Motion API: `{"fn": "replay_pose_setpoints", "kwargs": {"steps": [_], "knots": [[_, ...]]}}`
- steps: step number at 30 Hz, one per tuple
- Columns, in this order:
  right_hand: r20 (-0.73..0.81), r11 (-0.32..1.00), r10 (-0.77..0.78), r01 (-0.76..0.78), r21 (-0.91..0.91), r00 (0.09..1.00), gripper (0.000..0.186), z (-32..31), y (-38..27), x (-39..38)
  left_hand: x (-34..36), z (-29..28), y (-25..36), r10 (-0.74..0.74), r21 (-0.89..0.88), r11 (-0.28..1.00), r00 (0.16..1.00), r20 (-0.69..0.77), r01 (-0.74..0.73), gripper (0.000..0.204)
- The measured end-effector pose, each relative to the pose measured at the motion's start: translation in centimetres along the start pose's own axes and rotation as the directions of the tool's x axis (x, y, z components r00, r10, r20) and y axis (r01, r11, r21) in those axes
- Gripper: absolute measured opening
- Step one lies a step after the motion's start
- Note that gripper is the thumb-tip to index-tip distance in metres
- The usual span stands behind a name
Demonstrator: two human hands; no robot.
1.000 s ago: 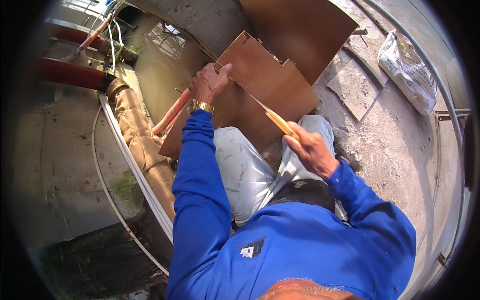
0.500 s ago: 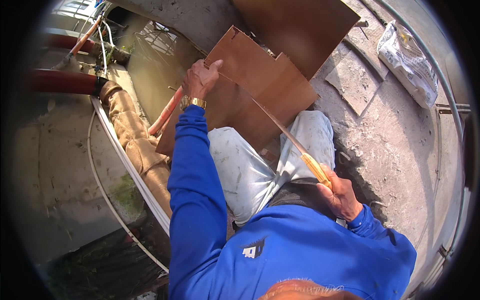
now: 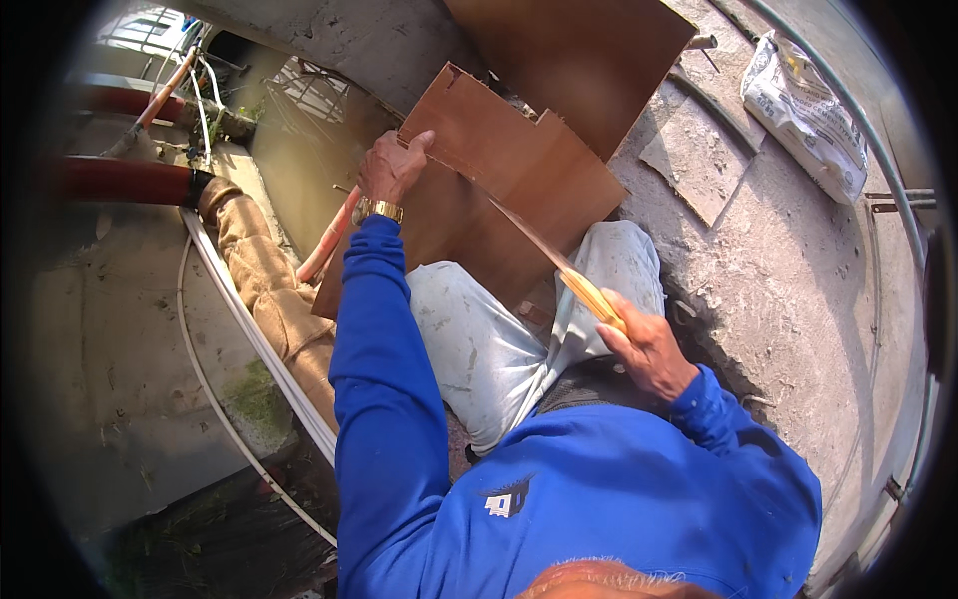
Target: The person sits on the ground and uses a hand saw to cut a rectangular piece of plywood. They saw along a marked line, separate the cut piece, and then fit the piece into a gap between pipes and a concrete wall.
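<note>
A brown plywood sheet [image 3: 519,150] with a notch in its far edge lies tilted before my knees. At its left edge, my left hand [image 3: 392,168] grips the board, thumb lying on the face and some fingers hidden. My right hand [image 3: 651,347] is closed round the yellow wooden handle of a handsaw [image 3: 589,295], above my right thigh. The narrow blade slants up and left onto the plywood, in line with a cut that runs toward my left hand. Motion blurs the blade, and its far end cannot be made out.
Behind stands another brown board [image 3: 579,70]. A white printed sack [image 3: 803,120] lies on rough concrete [image 3: 758,290] at the right, near a curved metal pipe [image 3: 868,130]. Burlap-wrapped pipe [image 3: 254,270] and white pipes [image 3: 264,349] run along the left, beside murky water [image 3: 299,140].
My right hand has pushed the saw forward and left, bringing the handle closer to the plywood. My left hand keeps its place on the board. The whole view has shifted slightly.
</note>
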State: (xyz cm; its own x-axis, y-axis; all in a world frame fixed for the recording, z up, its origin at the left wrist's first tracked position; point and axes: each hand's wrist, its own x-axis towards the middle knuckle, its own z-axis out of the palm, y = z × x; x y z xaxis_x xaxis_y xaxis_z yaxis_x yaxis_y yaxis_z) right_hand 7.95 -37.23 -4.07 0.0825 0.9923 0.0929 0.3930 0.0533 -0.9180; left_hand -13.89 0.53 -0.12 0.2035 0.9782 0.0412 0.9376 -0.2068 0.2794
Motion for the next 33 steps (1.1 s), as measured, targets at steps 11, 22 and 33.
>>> {"fn": "replay_pose_setpoints", "kwargs": {"steps": [11,22,33], "knots": [[-0.053,0.997,-0.071,0.069,-0.041,0.996,0.042,5.0,0.8,11.9,-1.1,-1.2,1.6,0.066,-0.065,0.996,0.997,0.028,-0.065,0.068],[-0.029,0.993,-0.040,0.036,-0.116,0.999,0.050,-1.6,-0.5,-3.3,0.0,0.3,-0.2,0.038,-0.010,0.999,0.999,-0.019,-0.038,0.066],[-0.031,0.996,-0.084,0.082,-0.044,0.996,0.040,-0.2,-3.5,2.3,0.5,1.3,-0.2,0.027,0.060,0.998,0.996,-0.087,-0.022,0.067]]}}
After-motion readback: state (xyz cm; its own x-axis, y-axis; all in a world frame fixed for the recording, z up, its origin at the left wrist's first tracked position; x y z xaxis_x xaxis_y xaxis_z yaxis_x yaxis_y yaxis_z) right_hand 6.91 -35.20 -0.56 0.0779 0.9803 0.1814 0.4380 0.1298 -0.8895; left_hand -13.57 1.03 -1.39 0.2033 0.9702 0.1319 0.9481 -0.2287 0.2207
